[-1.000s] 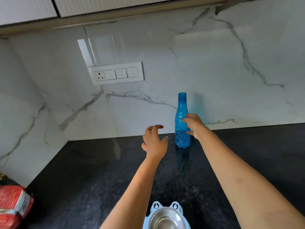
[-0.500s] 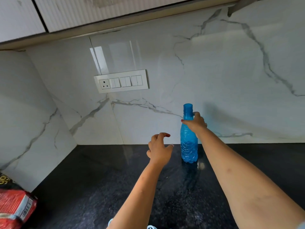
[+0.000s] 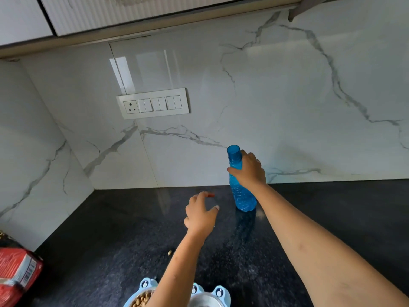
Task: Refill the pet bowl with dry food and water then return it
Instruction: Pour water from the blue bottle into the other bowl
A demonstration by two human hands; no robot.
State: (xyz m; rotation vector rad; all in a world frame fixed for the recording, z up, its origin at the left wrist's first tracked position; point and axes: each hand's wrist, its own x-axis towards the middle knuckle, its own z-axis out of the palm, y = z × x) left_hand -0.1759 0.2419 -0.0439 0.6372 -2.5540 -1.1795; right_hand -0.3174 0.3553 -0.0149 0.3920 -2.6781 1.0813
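Now the right hand point(image 3: 249, 170) grips the blue bottle point(image 3: 242, 196) at its neck.

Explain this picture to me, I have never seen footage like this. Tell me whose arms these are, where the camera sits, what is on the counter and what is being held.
There is no machine here. The two bare arms belong to a person, and the one camera is worn on their head, looking forward and down, so the arms enter from the bottom. The right hand grips the neck of a blue plastic bottle near the marble wall, over a black stone countertop. The left hand hovers beside it, fingers loosely curled, holding nothing. At the bottom edge is a pale blue pet bowl with two cups. The left one holds dry kibble, and the right is mostly out of view. A red packet lies at far left, and one stray kibble sits on the counter.
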